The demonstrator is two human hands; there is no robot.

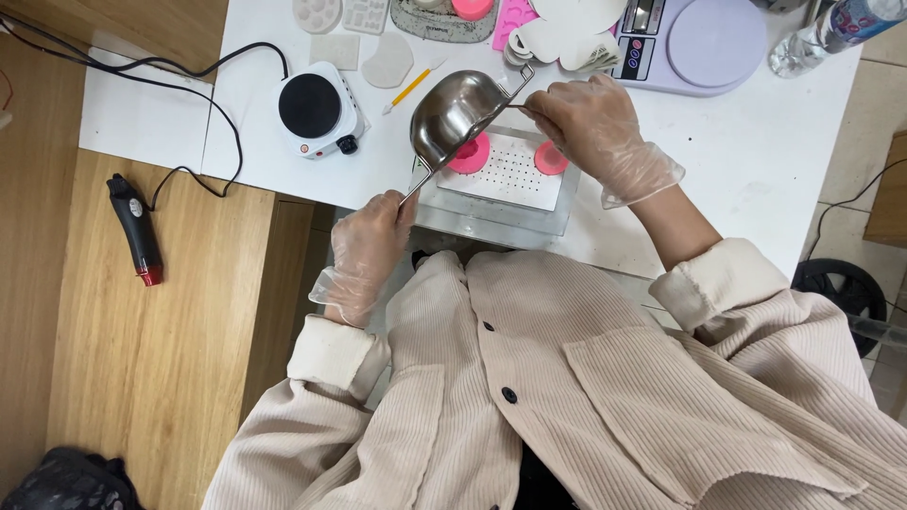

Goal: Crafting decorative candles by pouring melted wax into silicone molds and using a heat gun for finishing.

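Steel pouring pot (452, 115) tilted in left grip (370, 247), right grip (588, 121) alongside.

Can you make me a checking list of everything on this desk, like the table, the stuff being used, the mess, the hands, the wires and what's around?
Surface: white table, with a wooden counter beside it.
Job's things: steel ladle tilted over a pink mould; second pink mould; both on a white perforated sheet over a clear tray.
Clutter: small hot plate, yellow pencil, lilac scale, white moulds, plastic bottle.
Hands: both gloved; left hand holds the ladle's handle; right hand holds a thin metal stick at the ladle.
Cables: black cord from the hot plate.
Surroundings: black and red heat gun, tiled floor.
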